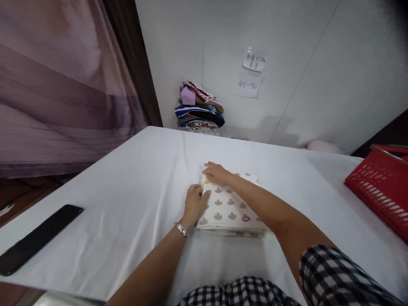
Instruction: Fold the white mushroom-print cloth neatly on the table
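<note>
A white cloth with a grey printed pattern, one yellow and one red motif, lies folded into a thick, nearly square bundle before me. My left hand is at its left edge, thumb resting on the top and the other fingers along the side, partly hidden. Across the far left corner lies my right hand, its fingers stretched out flat on the fabric. My right forearm covers part of the cloth's right side. A metal-banded bracelet or watch circles my left wrist.
A white sheet covers the table. At its left lies a long black object. On the right stands a red plastic basket. Beyond the far edge, folded clothes are stacked against the wall. A curtain hangs at left.
</note>
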`<move>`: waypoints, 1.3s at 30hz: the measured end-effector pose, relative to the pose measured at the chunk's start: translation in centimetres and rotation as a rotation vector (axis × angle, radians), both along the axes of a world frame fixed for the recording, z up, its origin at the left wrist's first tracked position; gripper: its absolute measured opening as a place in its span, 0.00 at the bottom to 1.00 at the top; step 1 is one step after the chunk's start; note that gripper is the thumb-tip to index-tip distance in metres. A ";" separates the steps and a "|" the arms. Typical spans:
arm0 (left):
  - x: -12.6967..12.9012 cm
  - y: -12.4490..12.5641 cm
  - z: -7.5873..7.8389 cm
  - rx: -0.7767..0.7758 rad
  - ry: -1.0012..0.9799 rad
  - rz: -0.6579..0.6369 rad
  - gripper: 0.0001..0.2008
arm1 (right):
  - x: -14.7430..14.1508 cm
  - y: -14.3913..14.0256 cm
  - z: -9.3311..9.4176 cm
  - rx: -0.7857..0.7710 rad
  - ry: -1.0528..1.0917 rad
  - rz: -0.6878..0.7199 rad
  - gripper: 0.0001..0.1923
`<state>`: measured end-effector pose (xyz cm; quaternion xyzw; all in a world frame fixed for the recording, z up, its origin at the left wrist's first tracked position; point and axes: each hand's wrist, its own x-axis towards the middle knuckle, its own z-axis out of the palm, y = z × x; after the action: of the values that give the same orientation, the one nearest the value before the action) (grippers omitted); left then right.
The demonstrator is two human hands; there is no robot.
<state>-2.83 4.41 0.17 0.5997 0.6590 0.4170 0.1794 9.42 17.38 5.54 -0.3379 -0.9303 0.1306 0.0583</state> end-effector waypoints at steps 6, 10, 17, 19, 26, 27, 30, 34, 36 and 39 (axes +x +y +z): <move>0.1 0.4 -0.3 0.047 -0.097 0.005 0.16 | -1.1 1.7 1.0 -0.158 -0.067 0.030 0.05; 0.0 0.8 -0.2 0.076 -0.131 0.037 0.14 | -1.3 2.0 0.8 -0.142 0.041 -0.035 0.08; -0.3 0.3 0.2 -0.005 -0.029 0.042 0.11 | -1.3 2.0 -2.4 -0.173 0.159 -0.072 0.18; -0.4 -0.1 0.5 -0.032 -0.001 0.047 0.12 | -1.3 1.9 -3.1 -0.137 0.175 -0.078 0.21; -0.4 -0.6 0.9 -0.174 0.071 0.108 0.14 | -1.6 1.7 -3.3 -0.079 0.116 -0.109 0.24; -0.4 -0.6 0.9 -0.187 0.077 0.114 0.13 | -1.6 1.8 -3.3 -0.079 0.116 -0.114 0.24; -0.5 -0.6 1.0 -0.232 0.062 0.122 0.12 | -1.7 1.8 -3.1 -0.073 0.109 -0.130 0.25; -0.5 -0.7 1.2 -0.236 0.011 0.105 0.06 | -1.5 0.5 -2.5 0.014 0.109 -0.172 0.25; -0.5 -0.7 1.2 -0.224 0.002 0.101 0.06 | -1.2 -0.8 -2.4 0.077 0.138 -0.191 0.27; -0.4 -0.6 1.2 -0.222 0.014 0.097 0.08 | -0.8 -2.7 -2.7 0.089 0.112 -0.189 0.30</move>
<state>-3.23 3.78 1.35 0.5465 0.7307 0.3453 0.2195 8.62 14.67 2.83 -0.4134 -0.8944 0.1018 0.1371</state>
